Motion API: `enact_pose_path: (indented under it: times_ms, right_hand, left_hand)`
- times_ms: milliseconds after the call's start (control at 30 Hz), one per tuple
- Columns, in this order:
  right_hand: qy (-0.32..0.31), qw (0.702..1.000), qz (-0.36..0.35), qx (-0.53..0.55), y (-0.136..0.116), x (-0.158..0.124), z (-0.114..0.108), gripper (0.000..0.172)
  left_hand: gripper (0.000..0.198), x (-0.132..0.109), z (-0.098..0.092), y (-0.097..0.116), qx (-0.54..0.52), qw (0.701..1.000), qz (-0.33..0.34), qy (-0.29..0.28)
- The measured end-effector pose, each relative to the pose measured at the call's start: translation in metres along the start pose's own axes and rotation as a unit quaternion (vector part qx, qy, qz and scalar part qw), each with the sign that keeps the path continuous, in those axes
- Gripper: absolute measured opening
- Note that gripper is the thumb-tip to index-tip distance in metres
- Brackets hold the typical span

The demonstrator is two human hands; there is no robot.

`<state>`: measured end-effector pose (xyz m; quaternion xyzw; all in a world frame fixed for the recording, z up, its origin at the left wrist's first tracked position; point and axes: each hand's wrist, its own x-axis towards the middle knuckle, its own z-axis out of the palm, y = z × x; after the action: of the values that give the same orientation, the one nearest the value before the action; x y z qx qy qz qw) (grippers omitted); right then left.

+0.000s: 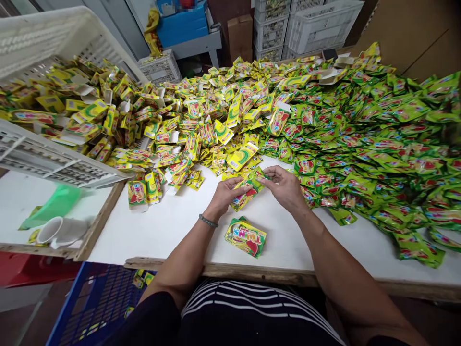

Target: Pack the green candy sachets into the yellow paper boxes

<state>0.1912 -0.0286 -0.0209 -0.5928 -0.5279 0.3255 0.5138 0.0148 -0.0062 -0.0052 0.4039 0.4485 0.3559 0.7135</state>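
Note:
My left hand (224,196) is closed around a small yellow-green candy box (239,201) tilted above the white table. My right hand (286,188) pinches a green candy packet (257,176) at the box's upper right end. Packet and box meet there; I cannot tell whether part of the packet is inside. Just below my hands lies a box marked TWINS (247,239), with another yellow-green piece partly hidden beneath it. A heap of yellow boxes (201,134) spreads beyond my left hand, and a large heap of green packets (360,144) lies to the right.
A white crate (61,149) on its side spills boxes at the left. Near it are a white mug (62,231) and a green translucent piece (54,206). A blue crate (93,298) sits below the table's wooden edge (259,274). White crates (272,29) are stacked behind.

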Motion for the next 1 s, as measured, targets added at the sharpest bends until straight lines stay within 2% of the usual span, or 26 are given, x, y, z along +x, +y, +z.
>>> enact_pose_path:
  times_ms: [100,233,333,467,533,600,633,700,800,933,1000]
  right_hand:
    - [0.025,0.996,-0.039,-0.082,0.001,-0.002,0.0,0.033]
    - [0.028,0.991,-0.09,-0.092,0.003,-0.005,0.004,0.033]
    - [0.004,0.988,-0.115,-0.108,0.002,-0.01,0.012,0.031]
    - [-0.026,0.988,-0.11,-0.105,-0.003,-0.015,0.019,0.026]
    - [0.017,0.99,-0.118,-0.078,-0.006,-0.015,0.017,0.026]
    - [0.078,0.99,-0.114,-0.039,-0.008,-0.013,0.016,0.035]
    - [0.088,0.991,-0.101,-0.011,-0.008,-0.012,0.015,0.038]
    - [0.049,0.995,-0.059,0.061,-0.008,-0.011,0.017,0.037]
    - [-0.044,0.992,-0.021,0.119,-0.006,-0.011,0.019,0.029]
    - [-0.081,0.993,-0.019,0.079,-0.005,-0.012,0.015,0.025]
    - [-0.087,0.991,0.006,0.1,-0.005,-0.012,0.013,0.03]
  left_hand:
    - [0.047,-0.002,0.002,0.001,-0.018,1.0,-0.004,0.007]
    - [0.051,-0.005,0.005,0.002,-0.021,0.999,-0.004,0.025]
    - [0.051,-0.006,0.006,0.002,-0.04,0.998,0.004,0.043]
    - [0.051,-0.005,0.009,-0.001,-0.054,0.997,0.026,0.056]
    - [0.053,-0.005,0.011,-0.001,-0.062,0.995,0.048,0.054]
    - [0.057,-0.005,0.014,0.0,-0.074,0.992,0.086,0.059]
    - [0.06,-0.006,0.015,0.001,-0.078,0.989,0.107,0.061]
    - [0.063,-0.008,0.015,0.003,-0.067,0.987,0.138,0.053]
    - [0.06,-0.011,0.012,0.004,0.004,0.99,0.141,0.003]
    - [0.049,-0.012,0.004,0.002,0.095,0.983,0.152,-0.048]
    - [0.047,-0.01,0.001,0.001,0.108,0.981,0.155,-0.052]
